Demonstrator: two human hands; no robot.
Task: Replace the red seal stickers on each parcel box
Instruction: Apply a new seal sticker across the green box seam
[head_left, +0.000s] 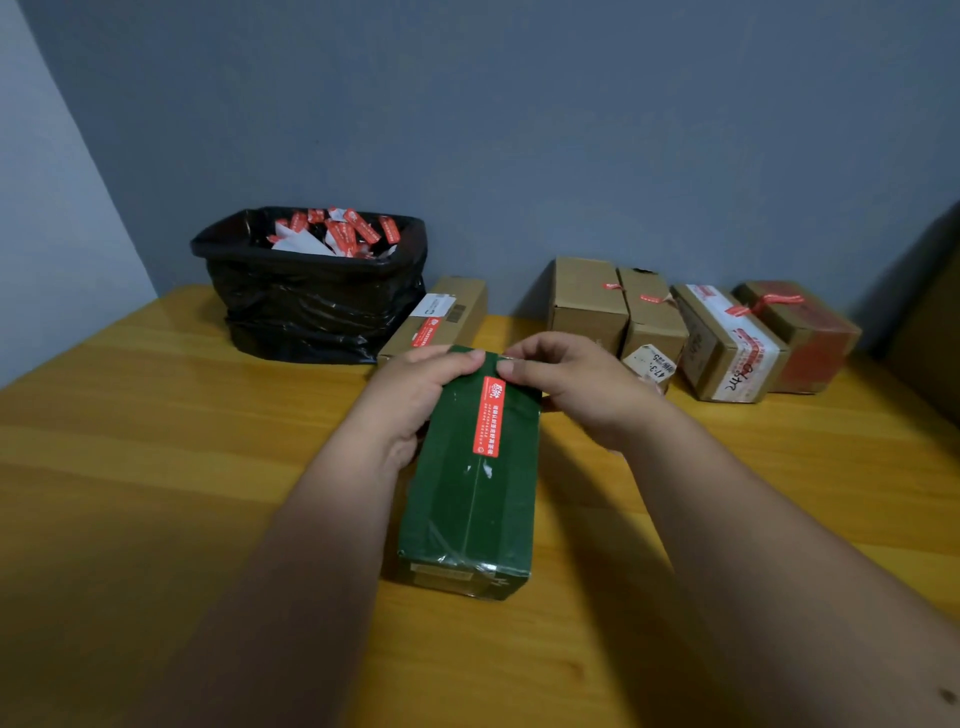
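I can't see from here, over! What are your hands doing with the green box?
Left hand holds green box at far end. Right hand pinches top of red sticker. Nothing in the way.

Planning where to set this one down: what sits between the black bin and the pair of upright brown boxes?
In the head view, one brown box with a red sticker lies between the black bin and the upright brown boxes, then bare table.

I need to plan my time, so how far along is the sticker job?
Done: the bin holds many peeled stickers. In hand: both hands, left hand and right hand, hold the far end of the green box by its red sticker. Left: the brown boxes behind.
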